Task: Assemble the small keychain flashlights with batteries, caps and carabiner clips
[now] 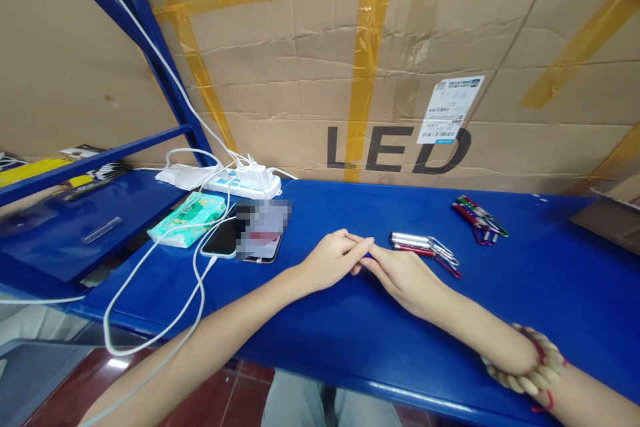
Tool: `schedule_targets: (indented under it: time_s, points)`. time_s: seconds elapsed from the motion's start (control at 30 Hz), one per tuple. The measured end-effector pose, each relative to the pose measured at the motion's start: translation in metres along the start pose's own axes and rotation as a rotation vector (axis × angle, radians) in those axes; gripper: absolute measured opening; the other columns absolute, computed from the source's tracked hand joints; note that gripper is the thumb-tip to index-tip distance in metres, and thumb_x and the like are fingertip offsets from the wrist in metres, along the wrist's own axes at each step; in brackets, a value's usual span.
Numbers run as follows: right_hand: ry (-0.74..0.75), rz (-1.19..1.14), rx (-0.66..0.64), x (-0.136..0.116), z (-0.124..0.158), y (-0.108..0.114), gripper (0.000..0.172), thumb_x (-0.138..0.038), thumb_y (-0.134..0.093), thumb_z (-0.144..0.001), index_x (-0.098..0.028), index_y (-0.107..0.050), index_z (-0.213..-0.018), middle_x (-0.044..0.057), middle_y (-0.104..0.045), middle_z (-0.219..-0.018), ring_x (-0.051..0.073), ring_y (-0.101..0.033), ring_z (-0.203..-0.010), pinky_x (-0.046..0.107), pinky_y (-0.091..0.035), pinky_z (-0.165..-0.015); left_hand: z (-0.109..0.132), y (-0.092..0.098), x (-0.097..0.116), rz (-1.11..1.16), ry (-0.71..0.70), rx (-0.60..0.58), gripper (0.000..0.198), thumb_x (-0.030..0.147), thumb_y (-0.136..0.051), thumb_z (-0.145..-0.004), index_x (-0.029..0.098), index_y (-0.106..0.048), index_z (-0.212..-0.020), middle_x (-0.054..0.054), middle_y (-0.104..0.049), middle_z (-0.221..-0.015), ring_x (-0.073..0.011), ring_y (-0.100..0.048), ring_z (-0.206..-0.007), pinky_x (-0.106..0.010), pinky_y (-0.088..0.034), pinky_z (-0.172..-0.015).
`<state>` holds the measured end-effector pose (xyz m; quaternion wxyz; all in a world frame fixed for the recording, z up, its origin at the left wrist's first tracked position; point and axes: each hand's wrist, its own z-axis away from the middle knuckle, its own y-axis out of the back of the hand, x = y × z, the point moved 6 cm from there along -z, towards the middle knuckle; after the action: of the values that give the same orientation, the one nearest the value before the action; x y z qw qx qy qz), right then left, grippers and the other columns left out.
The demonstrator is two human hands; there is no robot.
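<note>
My left hand (pixel 327 261) and my right hand (pixel 406 278) meet above the middle of the blue table, fingertips touching and overlapping. Both are closed, pinching around one spot. A small bit of blue shows between the fingers; whether it is a held thing or the tabletop, I cannot tell. Just beyond my right hand lie a silver mini flashlight (pixel 410 241) and a red mini flashlight (pixel 413 250), side by side, each with a carabiner clip. My right wrist wears a beaded bracelet (pixel 530 360).
More mini flashlights (pixel 475 215) with clips lie farther right. To the left are two phones, one a black-screened phone (pixel 220 239), a green tissue pack (pixel 187 219), a white power strip (pixel 245 180) and loose white cables. A large cardboard box (pixel 300 80) stands behind; a blue frame post (pixel 170 73) rises left.
</note>
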<state>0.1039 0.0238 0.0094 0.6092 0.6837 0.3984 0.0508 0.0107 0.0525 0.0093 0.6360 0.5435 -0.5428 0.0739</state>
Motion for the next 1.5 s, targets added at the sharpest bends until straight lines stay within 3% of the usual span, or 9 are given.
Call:
schedule_targets:
  time_s: [0.13,0.23,0.5,0.7,0.93,1.07,1.23,1.33,1.5]
  points:
    - [0.060,-0.085,0.044,-0.003,-0.001,0.003,0.033,-0.029,-0.030,-0.096,-0.019,-0.050,-0.120,0.008,-0.068,-0.100,0.020,-0.065,-0.093,0.031,-0.052,-0.077,0.000,0.003,-0.001,-0.006,0.010,0.026,0.055,0.040,-0.032,-0.092,0.018,-0.047,-0.044,-0.001,-0.057,-0.054,-0.0158,-0.054,-0.077,-0.028,-0.037,-0.084]
    - [0.069,-0.098,0.068,-0.002,-0.001,0.002,0.033,-0.030,-0.030,-0.096,-0.019,-0.053,-0.118,0.009,-0.064,-0.110,0.020,-0.061,-0.102,0.032,-0.051,-0.083,0.000,0.003,-0.002,-0.005,0.021,0.027,0.056,0.040,-0.029,-0.092,0.019,-0.044,-0.043,-0.001,-0.055,-0.051,-0.0156,-0.052,-0.074,-0.028,-0.038,-0.080]
    - [0.055,-0.072,0.065,0.001,-0.001,0.007,0.029,-0.031,-0.035,-0.095,-0.022,-0.063,-0.095,0.005,-0.066,-0.108,0.018,-0.064,-0.090,0.030,-0.052,-0.076,0.000,0.007,0.003,-0.047,-0.064,0.085,0.053,0.036,-0.034,-0.092,0.019,-0.046,-0.043,-0.001,-0.058,-0.053,-0.0145,-0.052,-0.075,-0.028,-0.036,-0.086]
    - [0.036,-0.032,0.095,0.002,0.000,0.007,0.029,-0.032,-0.037,-0.094,-0.024,-0.059,-0.111,0.007,-0.056,-0.127,0.022,-0.059,-0.108,0.031,-0.053,-0.078,-0.001,0.010,-0.001,-0.015,-0.002,0.134,0.051,0.039,-0.038,-0.090,0.019,-0.047,-0.043,-0.001,-0.057,-0.051,-0.0162,-0.051,-0.076,-0.028,-0.038,-0.081]
    - [0.034,-0.041,0.118,0.010,-0.002,0.002,0.034,-0.034,-0.037,-0.095,-0.020,-0.052,-0.122,0.007,-0.067,-0.094,0.019,-0.064,-0.077,0.031,-0.052,-0.069,-0.001,0.013,-0.005,0.011,0.071,0.209,0.055,0.042,-0.034,-0.090,0.020,-0.041,-0.040,0.000,-0.053,-0.046,-0.0154,-0.050,-0.070,-0.029,-0.038,-0.080]
    - [0.019,-0.020,0.109,0.012,-0.002,0.001,0.034,-0.037,-0.036,-0.094,-0.021,-0.057,-0.116,0.006,-0.068,-0.091,0.019,-0.064,-0.074,0.030,-0.051,-0.067,0.001,0.017,-0.007,-0.071,0.074,0.267,0.053,0.043,-0.037,-0.089,0.020,-0.044,-0.042,-0.002,-0.056,-0.050,-0.0172,-0.049,-0.075,-0.031,-0.039,-0.079]
    - [0.013,0.008,0.104,0.012,-0.001,-0.001,0.038,-0.039,-0.034,-0.095,-0.023,-0.053,-0.123,0.007,-0.067,-0.101,0.021,-0.064,-0.088,0.031,-0.052,-0.071,0.005,0.026,-0.004,-0.162,0.066,0.380,0.049,0.036,-0.026,-0.093,0.019,-0.045,-0.051,-0.003,-0.055,-0.062,-0.0179,-0.047,-0.079,-0.033,-0.036,-0.083]
    - [0.021,0.021,0.082,0.009,-0.001,-0.003,0.037,-0.039,-0.034,-0.095,-0.022,-0.057,-0.117,0.007,-0.067,-0.099,0.020,-0.065,-0.087,0.032,-0.052,-0.073,0.006,0.028,0.001,-0.160,0.070,0.364,0.039,0.033,-0.026,-0.093,0.019,-0.044,-0.062,-0.002,-0.053,-0.071,-0.0173,-0.045,-0.081,-0.033,-0.036,-0.084]
    - [-0.007,-0.031,0.021,0.009,-0.002,-0.008,0.032,-0.037,-0.040,-0.093,-0.022,-0.061,-0.113,0.005,-0.068,-0.098,0.020,-0.065,-0.088,0.032,-0.052,-0.074,0.005,0.024,0.008,0.017,0.012,0.236,0.030,0.032,-0.023,-0.093,0.020,-0.047,-0.078,-0.002,-0.054,-0.088,-0.0158,-0.048,-0.090,-0.031,-0.036,-0.089]
